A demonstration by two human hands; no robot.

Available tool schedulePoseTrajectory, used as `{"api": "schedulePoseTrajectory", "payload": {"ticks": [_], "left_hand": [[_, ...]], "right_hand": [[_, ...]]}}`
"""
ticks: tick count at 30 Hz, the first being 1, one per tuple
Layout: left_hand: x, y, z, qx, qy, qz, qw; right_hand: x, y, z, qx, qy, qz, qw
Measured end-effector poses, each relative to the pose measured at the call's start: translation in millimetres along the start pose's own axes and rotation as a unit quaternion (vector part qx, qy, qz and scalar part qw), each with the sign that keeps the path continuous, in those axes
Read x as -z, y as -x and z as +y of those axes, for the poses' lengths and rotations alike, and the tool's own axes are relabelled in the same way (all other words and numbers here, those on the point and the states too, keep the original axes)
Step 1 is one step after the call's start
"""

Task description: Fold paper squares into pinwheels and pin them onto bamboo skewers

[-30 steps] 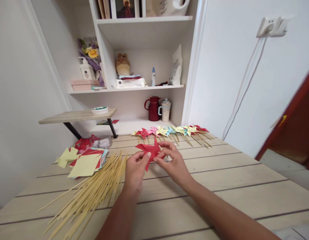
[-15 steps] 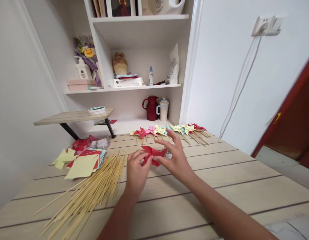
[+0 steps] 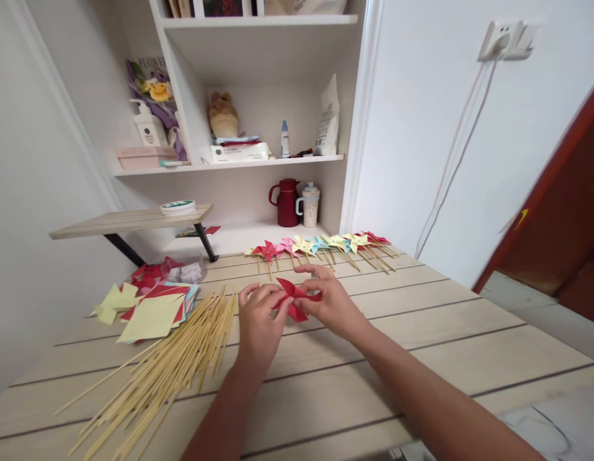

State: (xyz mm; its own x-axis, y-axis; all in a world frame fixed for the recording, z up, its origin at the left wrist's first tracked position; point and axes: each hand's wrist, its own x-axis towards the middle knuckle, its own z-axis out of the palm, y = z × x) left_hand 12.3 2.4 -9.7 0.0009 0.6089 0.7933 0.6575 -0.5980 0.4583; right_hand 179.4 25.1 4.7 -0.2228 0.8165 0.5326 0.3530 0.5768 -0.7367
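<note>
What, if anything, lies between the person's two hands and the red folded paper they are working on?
Nothing visible does: the left hand and right hand both already pinch the red paper pinwheel directly, above the table.

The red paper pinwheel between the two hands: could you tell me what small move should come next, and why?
Probably pick one bamboo skewer with the left hand: the red paper pinwheel looks folded but has no stick, unlike the finished pinwheels behind, and the right hand also grips it.
</note>
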Motion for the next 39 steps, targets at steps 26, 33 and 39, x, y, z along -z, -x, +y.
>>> {"api": "schedulePoseTrajectory", "payload": {"ticks": [26,33,39], "left_hand": [[-3.4,2.3,9.8,0.423,0.393,-0.028,0.816],[-4.2,1.6,14.4,0.424,0.398,-0.006,0.813],[-5.6,3.6,13.1,0.427,0.404,0.013,0.809]], "right_hand": [[-14.0,2.2,-4.7,-0.210,-0.376,-0.003,0.903],[-13.8,1.8,-6.8,-0.217,-0.381,0.005,0.899],[-15.9,1.5,-4.8,-0.237,-0.391,0.016,0.889]]}}
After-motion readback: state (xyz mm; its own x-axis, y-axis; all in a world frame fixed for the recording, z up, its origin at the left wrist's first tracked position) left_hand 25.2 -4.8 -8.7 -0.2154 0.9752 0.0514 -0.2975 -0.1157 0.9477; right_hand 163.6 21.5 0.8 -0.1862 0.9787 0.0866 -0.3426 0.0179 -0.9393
